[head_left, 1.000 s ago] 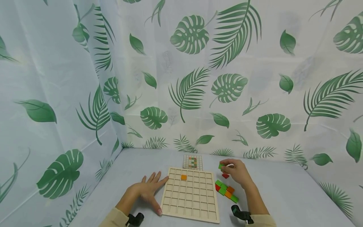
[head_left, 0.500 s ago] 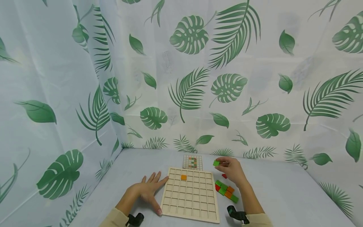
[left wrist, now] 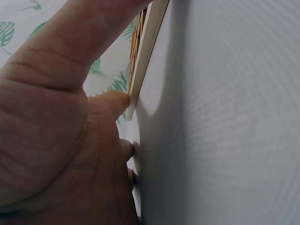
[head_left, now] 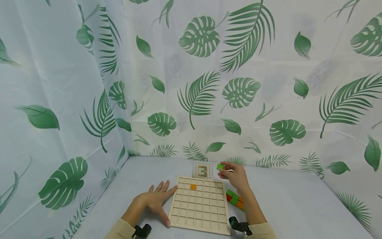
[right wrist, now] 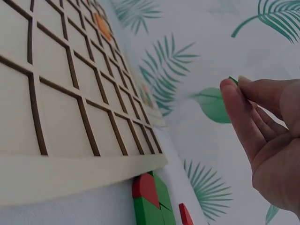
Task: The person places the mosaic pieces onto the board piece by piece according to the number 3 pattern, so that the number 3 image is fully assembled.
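Note:
A wooden grid board (head_left: 200,212) lies on the table, with one orange square tile (head_left: 193,187) in a cell of its second row from the back. My left hand (head_left: 156,200) is spread along the board's left side, thumb and index fingertip at its edge. My right hand (head_left: 236,176) pinches a green square tile (head_left: 220,166) between thumb and fingertips, raised beyond the board's far right corner. In the right wrist view only a thin green edge of that tile shows between the fingertips of the right hand (right wrist: 267,126).
Behind the board lies a small printed pattern card (head_left: 203,171) with a coloured grid. Several green, red and orange tiles (head_left: 234,198) lie together at the board's right, partly covered by my right forearm. A separate red piece (right wrist: 185,214) lies beside them. Leaf-printed curtains (head_left: 238,93) stand behind.
My right hand has moved left and slightly away, carrying the green tile from above the red piece towards the pattern card. The left hand and the board stay put.

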Demonstrator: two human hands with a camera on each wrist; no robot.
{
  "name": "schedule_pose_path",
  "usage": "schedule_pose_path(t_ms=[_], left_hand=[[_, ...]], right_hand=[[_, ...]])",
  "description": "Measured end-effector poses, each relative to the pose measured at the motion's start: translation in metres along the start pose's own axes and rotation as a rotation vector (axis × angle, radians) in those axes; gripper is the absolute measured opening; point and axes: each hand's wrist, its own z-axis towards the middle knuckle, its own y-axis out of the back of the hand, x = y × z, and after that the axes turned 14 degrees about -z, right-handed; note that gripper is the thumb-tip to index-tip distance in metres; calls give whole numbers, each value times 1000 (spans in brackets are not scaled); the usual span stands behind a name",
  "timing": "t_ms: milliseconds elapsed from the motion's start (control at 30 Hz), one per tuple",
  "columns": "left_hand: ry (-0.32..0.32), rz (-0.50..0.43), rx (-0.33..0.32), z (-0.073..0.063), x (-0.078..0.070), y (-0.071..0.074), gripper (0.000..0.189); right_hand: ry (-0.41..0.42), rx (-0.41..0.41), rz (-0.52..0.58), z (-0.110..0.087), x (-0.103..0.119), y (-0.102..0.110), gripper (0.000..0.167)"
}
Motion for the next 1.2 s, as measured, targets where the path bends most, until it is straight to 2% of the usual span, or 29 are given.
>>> schedule_pose_path(t_ms=[100,333,567,867,1200], left_hand=[[3,2,-3,-1,-1,1,136],[4,-6,-2,-3,-3,2,137],[-7,-7,-2,-2,-1,1,137],[-29,-4,-5,-3,1,1,137],[-28,-2,-5,-3,1,1,137]], right_hand=[[-2,-3,16,1,2,-6,35],[35,6,-38,2,10,-26,33],[10,24,6,-1,19,-42,32],[13,43,-86,1,7,-53,24],[40,52,-118,-1,2,-56,25]])
